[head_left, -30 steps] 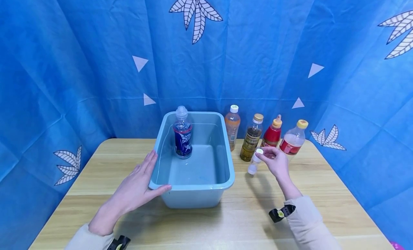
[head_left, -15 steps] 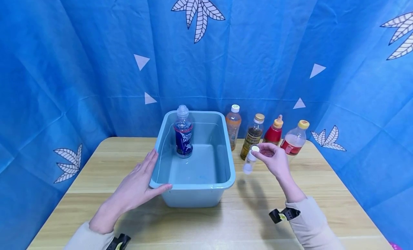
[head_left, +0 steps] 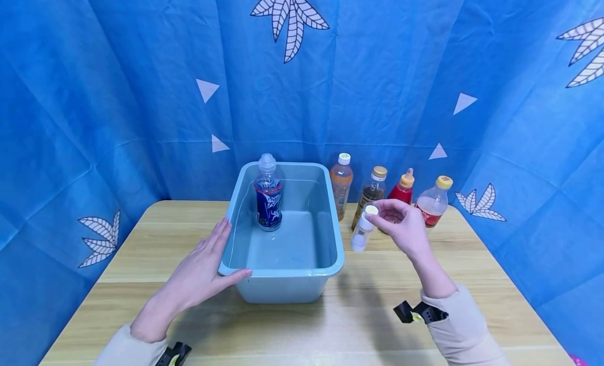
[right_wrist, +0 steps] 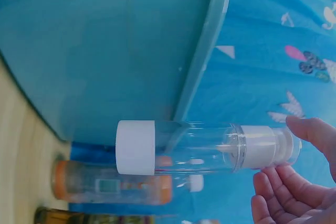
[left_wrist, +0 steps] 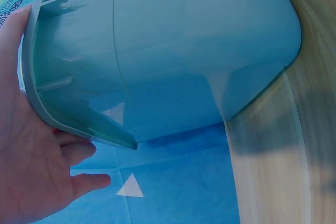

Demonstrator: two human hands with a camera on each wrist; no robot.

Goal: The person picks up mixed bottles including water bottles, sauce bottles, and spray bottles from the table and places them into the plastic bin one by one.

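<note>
My right hand (head_left: 407, 228) pinches a small clear pump bottle (head_left: 360, 237) at its top, between thumb and fingertips. The bottle hangs slightly tilted over the table, just right of the blue plastic tub (head_left: 337, 240). In the right wrist view, the bottle (right_wrist: 197, 148) shows a white base, a white collar and a clear cap. My left hand (head_left: 200, 274) rests on the tub's near left corner, fingers straight along the rim and thumb on the front rim. A drink bottle with a dark blue label (head_left: 268, 206) stands inside the tub towards the back left.
Right of the tub stand an orange drink bottle (head_left: 341, 185), a brown bottle with a gold cap (head_left: 371, 190), a red squeeze bottle (head_left: 401, 192) and a yellow-capped bottle (head_left: 433, 201). A blue curtain (head_left: 302, 109) hangs behind the wooden table (head_left: 283, 334).
My right hand has lifted the small pump bottle and carried it left towards the tub. The left hand and the tub have stayed in place.
</note>
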